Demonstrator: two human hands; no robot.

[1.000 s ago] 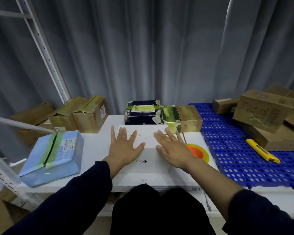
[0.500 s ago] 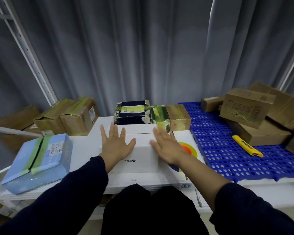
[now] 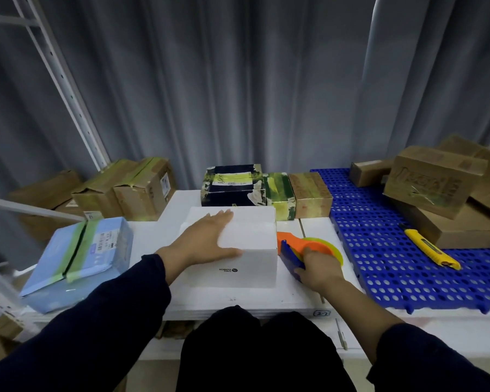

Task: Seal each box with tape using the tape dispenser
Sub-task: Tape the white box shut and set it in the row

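Note:
A white box [image 3: 249, 250] stands in the middle of the white table [image 3: 238, 298], a small dark logo on its near face. My left hand [image 3: 207, 236] lies flat on the box's top with its fingers straight. Right beside the box lies the tape dispenser [image 3: 303, 247], orange and blue with a roll of yellow-green tape. My right hand [image 3: 320, 268] grips the dispenser's blue handle, fingers curled round it. The dispenser rests on the table next to the box's right side.
A blue box [image 3: 77, 261] with green tape lies at the left. Taped cardboard boxes [image 3: 130, 190] stand behind it; a dark box [image 3: 232, 188] and a brown one [image 3: 309, 193] stand behind the white box. A blue perforated mat [image 3: 379, 250] at the right carries a yellow knife [image 3: 430, 248] and several cardboard boxes [image 3: 436, 182].
My right hand has left the top of the white box and gone right to take hold of the tape dispenser. My left hand stays flat on the box.

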